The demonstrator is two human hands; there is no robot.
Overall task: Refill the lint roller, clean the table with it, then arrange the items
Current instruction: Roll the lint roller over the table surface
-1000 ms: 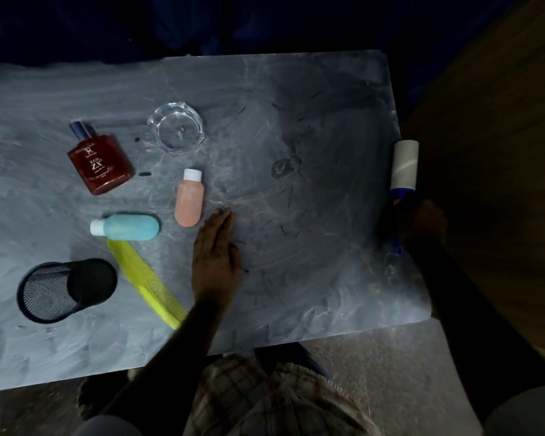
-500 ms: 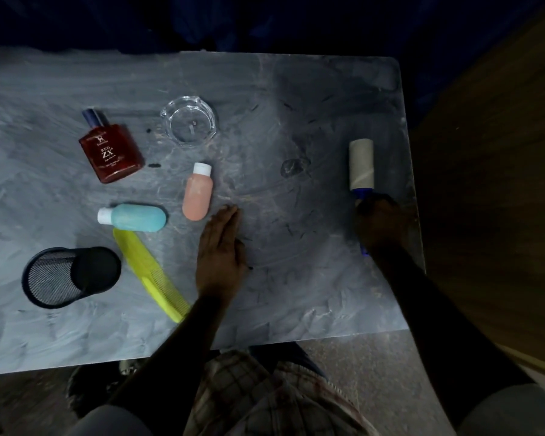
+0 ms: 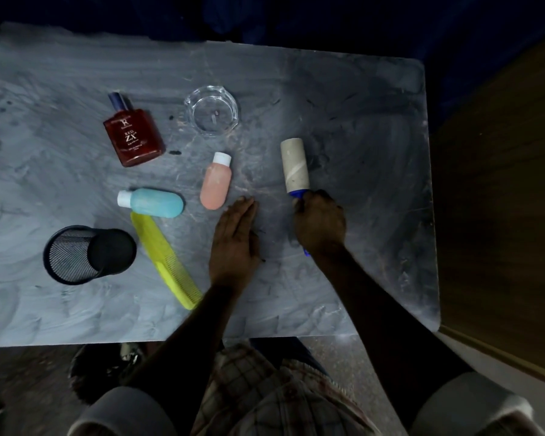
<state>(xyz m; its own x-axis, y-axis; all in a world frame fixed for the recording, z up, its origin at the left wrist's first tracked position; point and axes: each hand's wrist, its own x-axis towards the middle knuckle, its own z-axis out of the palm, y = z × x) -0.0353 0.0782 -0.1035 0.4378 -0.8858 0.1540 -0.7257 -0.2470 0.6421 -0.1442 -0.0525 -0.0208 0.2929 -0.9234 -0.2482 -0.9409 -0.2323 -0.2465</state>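
My right hand point(image 3: 320, 223) grips the blue handle of the lint roller point(image 3: 294, 166), whose pale roll lies on the grey marbled table point(image 3: 375, 184) near its middle. My left hand point(image 3: 235, 239) rests flat on the table, fingers together, just left of the roller. A pink bottle point(image 3: 216, 182) lies just beyond my left fingertips. Further left lie a blue bottle point(image 3: 153, 202), a yellow comb point(image 3: 166, 261), a red perfume bottle point(image 3: 132, 136), and a black mesh cup point(image 3: 87, 254) tipped on its side. A clear glass dish point(image 3: 211, 110) sits behind the pink bottle.
Small dark specks dot the table around the dish and to the right of the roller. The table's right edge point(image 3: 431, 215) borders a wooden floor. Its near edge runs just above my lap.
My right hand has carried the lint roller leftward from the table's right edge to near the middle. My left hand has stayed flat in place.
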